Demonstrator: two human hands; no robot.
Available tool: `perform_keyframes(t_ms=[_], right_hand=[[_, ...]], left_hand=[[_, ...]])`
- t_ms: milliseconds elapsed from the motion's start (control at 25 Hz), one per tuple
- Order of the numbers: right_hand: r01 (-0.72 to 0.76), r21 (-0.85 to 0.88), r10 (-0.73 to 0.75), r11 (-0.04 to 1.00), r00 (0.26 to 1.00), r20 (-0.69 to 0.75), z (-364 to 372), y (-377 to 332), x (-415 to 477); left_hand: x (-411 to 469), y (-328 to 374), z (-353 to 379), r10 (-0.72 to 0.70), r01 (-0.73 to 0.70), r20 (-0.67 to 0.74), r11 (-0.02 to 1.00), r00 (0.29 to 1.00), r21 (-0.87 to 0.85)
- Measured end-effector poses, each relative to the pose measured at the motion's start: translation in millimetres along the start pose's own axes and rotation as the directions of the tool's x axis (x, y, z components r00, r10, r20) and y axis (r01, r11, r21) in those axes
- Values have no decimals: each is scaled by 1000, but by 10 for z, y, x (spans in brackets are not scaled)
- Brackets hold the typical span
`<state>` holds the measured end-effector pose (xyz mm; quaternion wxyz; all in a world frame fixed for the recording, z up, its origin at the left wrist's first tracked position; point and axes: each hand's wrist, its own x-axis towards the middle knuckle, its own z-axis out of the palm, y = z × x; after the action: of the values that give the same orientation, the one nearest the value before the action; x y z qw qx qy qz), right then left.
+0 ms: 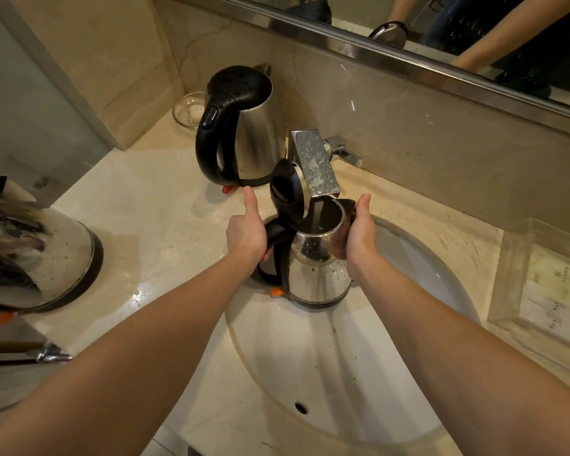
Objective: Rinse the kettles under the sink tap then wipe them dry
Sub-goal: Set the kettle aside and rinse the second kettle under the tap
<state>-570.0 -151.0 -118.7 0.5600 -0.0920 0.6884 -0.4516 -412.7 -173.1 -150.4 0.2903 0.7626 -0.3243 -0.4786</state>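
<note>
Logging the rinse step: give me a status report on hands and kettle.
Left hand grips kettle handle, right hand holds its side. Lid open, mouth under tap. Nothing in the way.

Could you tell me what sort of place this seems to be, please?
Probably a hotel bathroom: an oval basin set in a marble counter, with a wall-mounted tap below a wide mirror.

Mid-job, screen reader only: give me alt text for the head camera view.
Two hands hold an open-lidded steel kettle under the tap, above the white sink: the left hand grips its black handle, the right hand wraps its body near the spout. A second kettle, lid shut, stands on the counter behind, and a third kettle sits at the frame's left edge.
</note>
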Motion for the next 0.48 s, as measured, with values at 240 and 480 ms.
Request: perform_keyframes(t_ms=[240,480], right_hand=[[-4,14,4,1000,1000,2,4,-19,-2],[-3,13,3,1000,1000,5,3,-11,-7]], left_hand=[[-47,37,-31,3,-3,5,1000,1000,0],[-43,29,-41,3,-3,13,1000,1000,2]])
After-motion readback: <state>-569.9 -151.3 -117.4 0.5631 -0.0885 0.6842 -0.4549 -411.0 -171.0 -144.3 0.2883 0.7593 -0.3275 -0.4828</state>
